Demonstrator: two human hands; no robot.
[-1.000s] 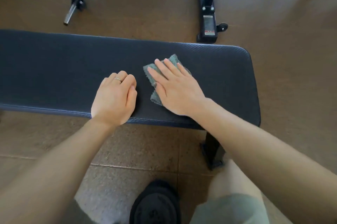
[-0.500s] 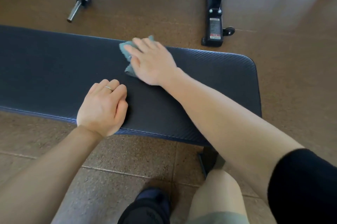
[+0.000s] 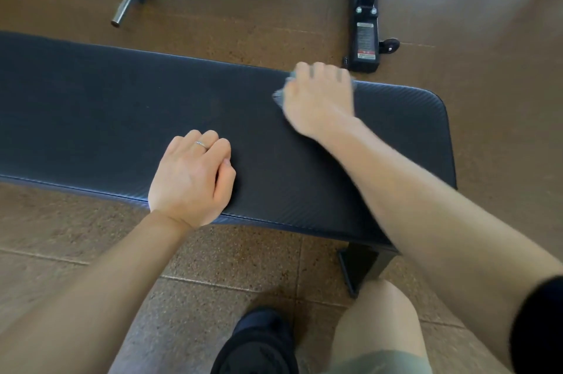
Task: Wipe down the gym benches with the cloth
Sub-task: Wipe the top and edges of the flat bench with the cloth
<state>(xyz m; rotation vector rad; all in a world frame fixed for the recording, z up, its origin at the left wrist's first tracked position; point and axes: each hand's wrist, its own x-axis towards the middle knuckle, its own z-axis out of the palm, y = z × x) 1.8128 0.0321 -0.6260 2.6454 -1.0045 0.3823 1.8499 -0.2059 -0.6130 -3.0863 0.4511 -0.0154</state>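
The grey-green cloth (image 3: 279, 97) is lying at the far edge of the black padded desk (image 3: 122, 105), near its right end; too little is showing to tell its long axis. The desk is running left to right across my view. My right hand (image 3: 318, 99) is pressing down on the cloth, fingers (image 3: 323, 70) blurred and reaching over the far edge, so I cannot tell whether they are flat or curled. My left hand (image 3: 190, 178) is resting on the near edge, fingers loosely curled, holding nothing, a ring (image 3: 201, 144) showing.
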